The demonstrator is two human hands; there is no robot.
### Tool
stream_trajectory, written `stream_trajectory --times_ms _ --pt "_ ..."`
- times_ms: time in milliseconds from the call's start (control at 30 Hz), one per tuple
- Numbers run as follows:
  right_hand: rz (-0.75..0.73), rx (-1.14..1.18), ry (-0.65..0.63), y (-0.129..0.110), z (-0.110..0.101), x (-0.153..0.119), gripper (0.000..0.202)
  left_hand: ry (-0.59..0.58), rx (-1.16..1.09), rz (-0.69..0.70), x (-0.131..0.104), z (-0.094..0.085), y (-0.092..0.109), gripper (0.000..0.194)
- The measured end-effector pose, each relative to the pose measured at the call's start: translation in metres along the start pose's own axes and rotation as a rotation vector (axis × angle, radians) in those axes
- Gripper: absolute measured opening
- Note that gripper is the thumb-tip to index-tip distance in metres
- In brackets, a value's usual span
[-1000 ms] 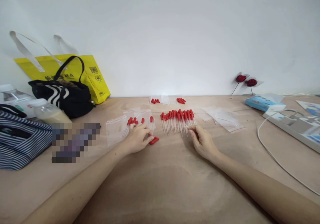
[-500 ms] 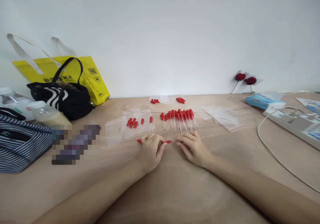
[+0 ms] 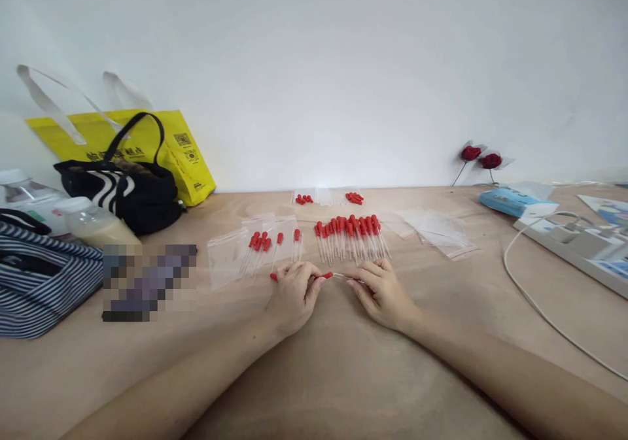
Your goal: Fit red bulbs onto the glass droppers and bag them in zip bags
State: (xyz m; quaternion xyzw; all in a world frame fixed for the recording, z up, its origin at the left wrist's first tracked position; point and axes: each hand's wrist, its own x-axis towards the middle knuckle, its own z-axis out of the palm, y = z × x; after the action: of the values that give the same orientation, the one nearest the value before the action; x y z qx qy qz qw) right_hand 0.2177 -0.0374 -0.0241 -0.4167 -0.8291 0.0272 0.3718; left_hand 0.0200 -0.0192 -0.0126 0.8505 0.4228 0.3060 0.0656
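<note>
Near the middle of the table, my left hand (image 3: 294,296) is closed round a red rubber bulb (image 3: 326,275), whose end sticks out past the thumb. Another red tip (image 3: 273,276) shows at the left of that hand. My right hand (image 3: 380,293) pinches a thin clear tube (image 3: 339,275), which points left and meets the bulb. Beyond my hands lies a row of red-capped clear droppers (image 3: 350,231). A smaller group of droppers (image 3: 260,241) rests on clear plastic bags (image 3: 223,257) to the left.
Loose red bulbs (image 3: 354,198) lie near the wall. Clear bags (image 3: 436,229), a blue tissue pack (image 3: 515,200) and a white power strip (image 3: 579,250) with a cable are at right. Bottles (image 3: 98,224), a striped pouch (image 3: 44,283), black bag (image 3: 137,198) and yellow bag (image 3: 193,159) stand left.
The bulb and the clear tube have come together between my hands; the gap between them has closed. The camera view has shifted slightly.
</note>
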Motion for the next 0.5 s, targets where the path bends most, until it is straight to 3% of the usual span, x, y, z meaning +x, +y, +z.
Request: stream_trajectory --times_ms 267,500 --pt "-0.03 -0.006 0.002 -0.0021 0.0018 -0.0006 0.019 0.029 0.022 0.01 -0.0013 0.0025 -0.0005 0.012" --pt "-0.128 0.004 0.007 -0.0023 0.0038 -0.0012 0.019 0.054 0.022 0.106 0.0007 -0.0008 0.0022 0.012"
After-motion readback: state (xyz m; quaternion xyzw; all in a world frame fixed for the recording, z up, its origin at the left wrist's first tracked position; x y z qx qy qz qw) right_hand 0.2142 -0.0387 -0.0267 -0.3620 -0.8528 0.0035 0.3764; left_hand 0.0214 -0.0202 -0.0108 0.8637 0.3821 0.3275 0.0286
